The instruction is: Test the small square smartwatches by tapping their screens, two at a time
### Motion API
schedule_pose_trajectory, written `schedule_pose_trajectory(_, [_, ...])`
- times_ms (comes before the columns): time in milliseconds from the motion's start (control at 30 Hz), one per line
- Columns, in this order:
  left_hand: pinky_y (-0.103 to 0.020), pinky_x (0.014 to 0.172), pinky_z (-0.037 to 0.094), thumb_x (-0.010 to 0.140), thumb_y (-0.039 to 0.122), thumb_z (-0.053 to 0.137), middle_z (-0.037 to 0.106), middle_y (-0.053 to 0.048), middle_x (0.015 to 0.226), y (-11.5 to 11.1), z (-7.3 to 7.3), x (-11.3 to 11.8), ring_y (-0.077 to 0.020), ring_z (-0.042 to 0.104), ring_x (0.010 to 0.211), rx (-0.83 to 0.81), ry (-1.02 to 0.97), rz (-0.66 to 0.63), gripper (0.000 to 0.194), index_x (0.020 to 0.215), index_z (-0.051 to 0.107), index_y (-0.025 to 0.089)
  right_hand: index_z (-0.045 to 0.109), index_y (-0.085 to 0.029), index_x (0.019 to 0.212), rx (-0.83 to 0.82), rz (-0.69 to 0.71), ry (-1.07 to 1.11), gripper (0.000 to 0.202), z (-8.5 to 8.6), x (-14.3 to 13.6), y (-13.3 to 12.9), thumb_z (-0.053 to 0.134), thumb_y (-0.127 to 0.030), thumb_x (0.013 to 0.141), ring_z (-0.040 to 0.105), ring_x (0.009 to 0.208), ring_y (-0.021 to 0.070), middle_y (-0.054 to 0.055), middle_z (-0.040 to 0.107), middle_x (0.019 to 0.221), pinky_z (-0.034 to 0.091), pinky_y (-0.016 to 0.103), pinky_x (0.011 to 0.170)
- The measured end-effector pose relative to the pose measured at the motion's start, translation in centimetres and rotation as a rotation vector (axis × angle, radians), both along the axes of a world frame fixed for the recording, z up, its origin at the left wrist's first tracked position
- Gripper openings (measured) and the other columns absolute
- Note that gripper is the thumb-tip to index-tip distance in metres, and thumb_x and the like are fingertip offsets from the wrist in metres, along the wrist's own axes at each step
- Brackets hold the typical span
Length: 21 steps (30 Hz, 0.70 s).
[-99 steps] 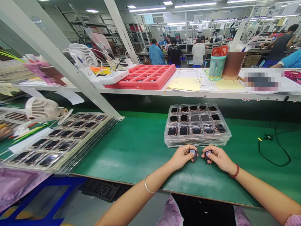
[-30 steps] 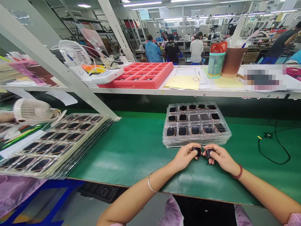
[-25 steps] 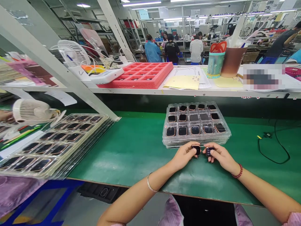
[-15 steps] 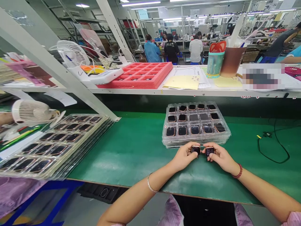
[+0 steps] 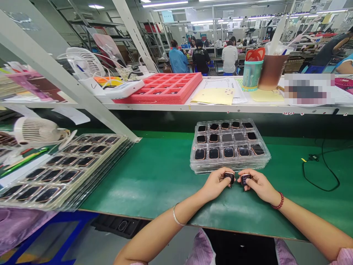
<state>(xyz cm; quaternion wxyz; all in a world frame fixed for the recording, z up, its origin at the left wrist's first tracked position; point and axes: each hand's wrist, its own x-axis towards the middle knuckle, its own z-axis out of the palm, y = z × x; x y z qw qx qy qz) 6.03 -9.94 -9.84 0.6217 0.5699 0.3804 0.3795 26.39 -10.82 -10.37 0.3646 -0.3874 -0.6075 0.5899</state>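
Note:
My left hand (image 5: 217,183) is closed on a smartwatch (image 5: 229,177) with a dark square screen, the thumb lying over its lower part. A second smartwatch (image 5: 245,179) is gripped by my right hand (image 5: 257,184), and that thumb also rests on the screen. Small pale text shows on the right one's display. Both are held side by side, a little apart, just in front of a stack of clear plastic trays (image 5: 230,165). Dark watch faces sit in most pockets of the top tray; two pockets in its middle row have no watch in them.
Another stack of watch-filled trays (image 5: 93,173) stands at the left beside a white fan (image 5: 35,130). A black cable (image 5: 320,188) lies on the green bench at the right. The shelf above bears a red foam tray (image 5: 171,86) and cups. Several people sit farther back.
Both hands stay in nearly the same place, with the watches tilted slightly. At the far left, a co-worker's hand near the fan has shifted.

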Motion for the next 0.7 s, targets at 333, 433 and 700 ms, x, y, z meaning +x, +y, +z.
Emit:
schedule_pose_trajectory(333, [-0.028, 0.065, 0.050, 0.076, 0.021, 0.058, 0.063, -0.005, 0.080, -0.03, 0.04, -0.01, -0.0143, 0.059, 0.072, -0.001, 0.005, 0.010, 0.022, 0.096, 0.058, 0.013, 0.057, -0.020, 0.106, 0.018, 0.001, -0.012, 0.024, 0.16, -0.02, -0.03, 0.052, -0.029, 0.084, 0.059, 0.062, 0.0129, 0.005, 0.065, 0.088, 0.053, 0.030, 0.061])
schedule_pose_trajectory(433, [-0.028, 0.065, 0.050, 0.076, 0.021, 0.058, 0.063, -0.005, 0.080, -0.06, 0.10, 0.00, -0.0143, 0.059, 0.072, -0.002, 0.002, 0.010, 0.022, 0.096, 0.058, 0.013, 0.057, -0.020, 0.106, 0.013, -0.004, -0.014, 0.024, 0.25, -0.04, -0.06, 0.052, -0.029, 0.084, 0.059, 0.061, 0.0129, 0.005, 0.065, 0.088, 0.053, 0.030, 0.062])
schedule_pose_trajectory(700, [-0.028, 0.070, 0.048, 0.073, 0.015, 0.058, 0.063, -0.005, 0.084, -0.05, 0.02, -0.05, -0.0131, 0.057, 0.073, 0.017, 0.033, 0.027, 0.025, 0.098, 0.057, 0.014, 0.053, -0.020, 0.113, 0.021, -0.035, -0.034, 0.029, -0.23, 0.10, 0.26, 0.051, -0.028, 0.085, 0.062, 0.067, 0.0140, 0.007, 0.065, 0.096, 0.051, 0.030, 0.062])
